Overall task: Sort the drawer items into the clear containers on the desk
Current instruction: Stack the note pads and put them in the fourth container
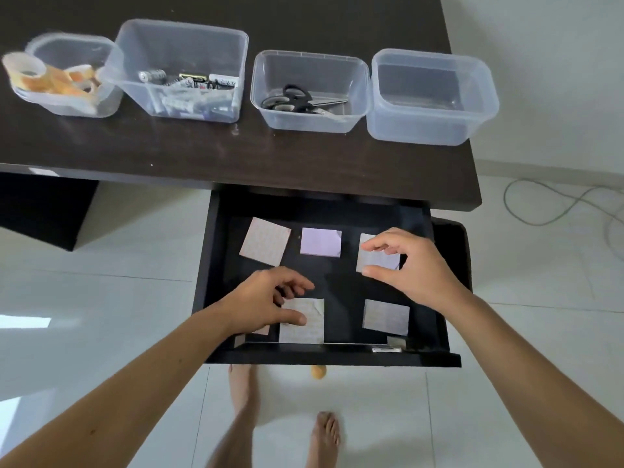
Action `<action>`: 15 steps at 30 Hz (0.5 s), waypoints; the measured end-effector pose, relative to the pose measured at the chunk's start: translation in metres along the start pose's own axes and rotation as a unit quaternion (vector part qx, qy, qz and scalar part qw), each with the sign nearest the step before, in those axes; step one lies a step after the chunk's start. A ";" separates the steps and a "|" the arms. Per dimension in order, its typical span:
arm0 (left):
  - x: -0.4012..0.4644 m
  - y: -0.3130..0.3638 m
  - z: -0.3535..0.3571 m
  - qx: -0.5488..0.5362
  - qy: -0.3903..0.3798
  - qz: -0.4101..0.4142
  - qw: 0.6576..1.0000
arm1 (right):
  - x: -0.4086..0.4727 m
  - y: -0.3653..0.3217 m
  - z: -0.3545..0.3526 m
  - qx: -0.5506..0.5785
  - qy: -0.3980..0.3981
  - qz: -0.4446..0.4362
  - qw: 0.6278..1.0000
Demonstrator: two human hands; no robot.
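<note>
Head view: dark brown wooden surface [236,153] at top, black pull-out drawer [216,265] open below its front edge. Four clear plastic containers in a row on the surface. Leftmost small clear tub [72,74] holds tape rolls [50,79], blurred. Next, tall clear square tub [179,69] holds batteries and small mixed items [189,84]. Third, shallow clear tub [309,91] holds black-handled scissors [297,99]. Rightmost clear tub [432,96] shows nothing inside.

Drawer holds square sticky-note pads, all lying flat. Pale pink pad [265,241] at back left, tilted. Lilac pad [320,246] at back middle. Pale pad at back right [373,258], partly hidden by right hand. Pale pad at front left [304,324] with a curled top corner. Pale pad at front right [386,317]. Small white item [386,349] against the drawer's front wall, too small to tell.

Left hand [266,298] over front-left pad, fingers loosely curled, thumb tip touching the pad's top; no pinch seen. Right hand [408,261] above back-right pad, thumb and forefinger spread apart on either side of it; contact with the pad cannot be told.

White tiled floor [101,298] below, bare feet [326,434] under the drawer, small orange object [318,372] on the floor, grey cable [557,204] at right.
</note>
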State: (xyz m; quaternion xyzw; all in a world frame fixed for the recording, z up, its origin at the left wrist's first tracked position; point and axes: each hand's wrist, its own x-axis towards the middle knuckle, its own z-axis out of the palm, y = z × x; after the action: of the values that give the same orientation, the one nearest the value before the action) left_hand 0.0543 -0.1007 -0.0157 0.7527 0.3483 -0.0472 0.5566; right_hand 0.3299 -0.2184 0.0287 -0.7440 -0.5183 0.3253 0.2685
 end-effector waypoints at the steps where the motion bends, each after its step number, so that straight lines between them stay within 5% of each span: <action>1: 0.003 -0.004 0.004 0.042 -0.010 0.009 0.999 | 0.002 0.003 0.002 -0.005 0.005 -0.005 1.000; 8: 0.016 -0.012 0.011 0.195 -0.037 0.002 0.980 | 0.015 0.017 0.007 -0.061 -0.012 0.006 0.998; 15: 0.014 -0.017 0.010 0.119 -0.020 -0.002 0.993 | 0.033 0.018 0.017 -0.145 -0.052 0.053 0.987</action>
State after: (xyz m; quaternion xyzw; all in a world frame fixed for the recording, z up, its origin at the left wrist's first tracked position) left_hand 0.0584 -0.1009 -0.0395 0.8120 0.3302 -0.1044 0.4697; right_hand 0.3359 -0.1924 -0.0023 -0.7832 -0.5333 0.2990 0.1132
